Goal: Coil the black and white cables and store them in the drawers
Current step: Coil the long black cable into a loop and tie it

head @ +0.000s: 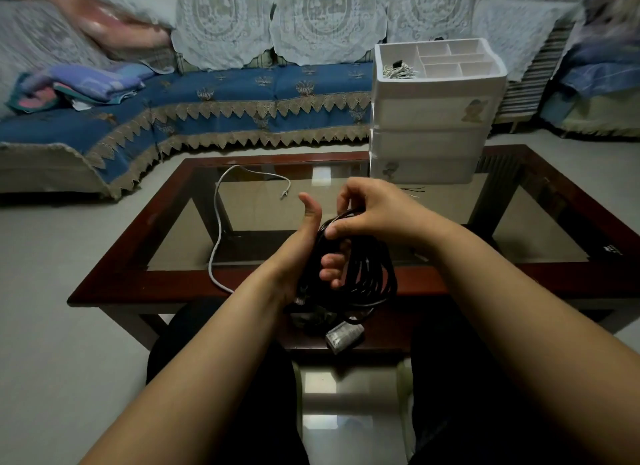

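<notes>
1. The white cable (217, 222) lies loose on the glass table (540, 222), left of the left hand (304, 253).
2. The left hand has its fingers curled through the black cable (367, 277) coil, thumb raised.
3. The right hand (374, 210), just above, pinches a loop of the black cable at the coil's top.
4. The white drawer unit (429, 118) stands beyond the right hand, all drawers closed.

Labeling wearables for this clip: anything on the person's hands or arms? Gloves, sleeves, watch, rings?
Nothing visible. The left hand and right hand are bare, without gloves. Both forearms are uncovered up to the frame edge, so no sleeves show. No watch, bracelet or ring can be seen, and no markings.
</notes>
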Action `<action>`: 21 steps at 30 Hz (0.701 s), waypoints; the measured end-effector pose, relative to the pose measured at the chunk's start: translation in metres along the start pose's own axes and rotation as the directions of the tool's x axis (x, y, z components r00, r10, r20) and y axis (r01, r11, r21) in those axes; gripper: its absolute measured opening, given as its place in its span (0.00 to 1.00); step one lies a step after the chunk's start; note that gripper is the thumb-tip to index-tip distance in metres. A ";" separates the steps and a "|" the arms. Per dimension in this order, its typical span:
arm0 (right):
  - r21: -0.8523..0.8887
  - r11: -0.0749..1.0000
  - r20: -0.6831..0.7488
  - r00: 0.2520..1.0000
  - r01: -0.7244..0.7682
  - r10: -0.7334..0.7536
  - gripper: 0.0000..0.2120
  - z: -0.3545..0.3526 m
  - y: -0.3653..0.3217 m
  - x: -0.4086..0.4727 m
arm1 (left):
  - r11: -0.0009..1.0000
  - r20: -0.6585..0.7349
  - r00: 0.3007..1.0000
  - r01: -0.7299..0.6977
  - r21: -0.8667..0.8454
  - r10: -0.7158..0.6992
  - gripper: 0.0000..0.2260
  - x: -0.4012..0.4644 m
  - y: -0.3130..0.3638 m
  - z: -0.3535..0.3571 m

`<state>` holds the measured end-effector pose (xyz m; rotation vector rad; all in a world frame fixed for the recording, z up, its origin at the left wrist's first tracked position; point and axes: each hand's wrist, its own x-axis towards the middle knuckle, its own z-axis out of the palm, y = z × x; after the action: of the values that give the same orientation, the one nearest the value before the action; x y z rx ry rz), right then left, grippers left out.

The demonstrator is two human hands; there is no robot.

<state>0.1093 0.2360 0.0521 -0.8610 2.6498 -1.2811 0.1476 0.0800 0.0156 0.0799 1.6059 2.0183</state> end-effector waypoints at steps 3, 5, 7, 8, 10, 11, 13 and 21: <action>0.106 0.990 0.043 0.995 -0.096 0.092 0.14 -0.009 0.011 0.006 | 0.995 0.181 0.983 -0.004 -0.102 0.022 0.33 0.000 0.001 -0.006; 0.181 0.976 0.078 0.991 -0.120 0.107 0.18 -0.013 0.019 0.009 | 0.988 0.288 0.957 0.027 -0.153 0.019 0.28 0.003 0.001 -0.013; 0.193 0.975 0.078 0.992 -0.109 0.096 0.18 -0.011 0.024 0.013 | 0.974 0.359 0.934 0.079 -0.212 0.002 0.22 0.006 0.002 -0.018; 0.224 0.967 0.083 0.991 -0.119 0.103 0.18 -0.008 0.028 0.015 | 0.966 0.384 0.923 0.095 -0.240 0.004 0.19 0.007 0.003 -0.018; 0.372 0.902 0.140 0.974 -0.219 0.179 0.23 -0.003 0.037 0.016 | 0.954 0.412 0.911 0.097 -0.282 0.029 0.15 0.012 0.008 -0.021; 0.468 0.830 0.210 0.950 -0.304 0.230 0.29 -0.001 0.041 0.015 | 0.952 0.417 0.908 0.085 -0.293 0.047 0.14 0.016 0.011 -0.024; 0.604 0.679 0.365 0.903 -0.416 0.228 0.38 0.002 0.049 0.011 | 0.948 0.406 0.910 0.058 -0.314 0.079 0.14 0.023 0.016 -0.032; 0.661 0.634 0.410 0.901 -0.401 0.143 0.16 0.000 0.066 0.026 | 0.956 0.278 0.958 0.013 -0.293 0.072 0.16 0.053 0.022 -0.052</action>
<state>0.0575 0.2547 0.0075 -0.4403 1.6541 -1.7231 0.0752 0.0547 0.0057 0.2740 1.1240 2.1322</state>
